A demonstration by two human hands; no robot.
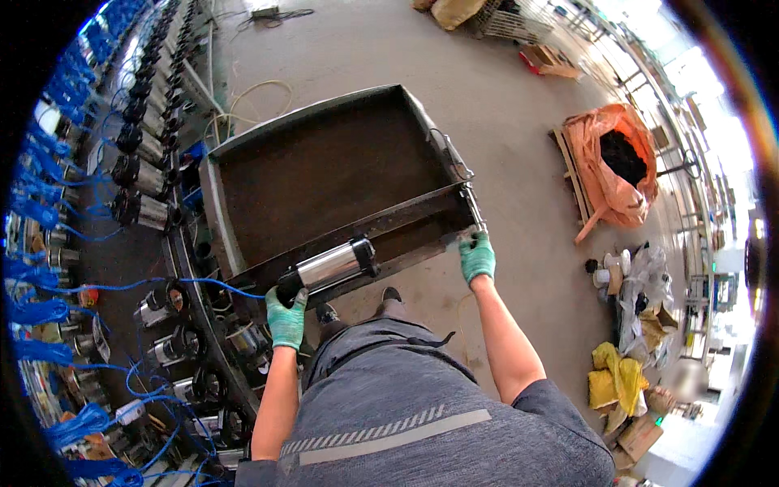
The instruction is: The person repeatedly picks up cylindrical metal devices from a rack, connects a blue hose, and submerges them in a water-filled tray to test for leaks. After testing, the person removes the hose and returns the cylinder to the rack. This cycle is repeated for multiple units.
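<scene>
A silver cylindrical pump with black ends lies along the near ledge of a large metal tank. Its blue cable runs off to the left. My left hand, in a green glove, is closed round the pump's black left end. At the tank's near right corner, my gloved right hand has its fingers closed at the lower end of a slim metal fitting; the glove partly hides the grip. Dark brown content or a brown bottom fills the tank's inside.
Rows of similar pumps with coiled blue cables stand on the left, beside a dark rail. An orange sack of black material sits on a wooden pallet to the right. Yellow bags and cardboard boxes lie nearer on that side.
</scene>
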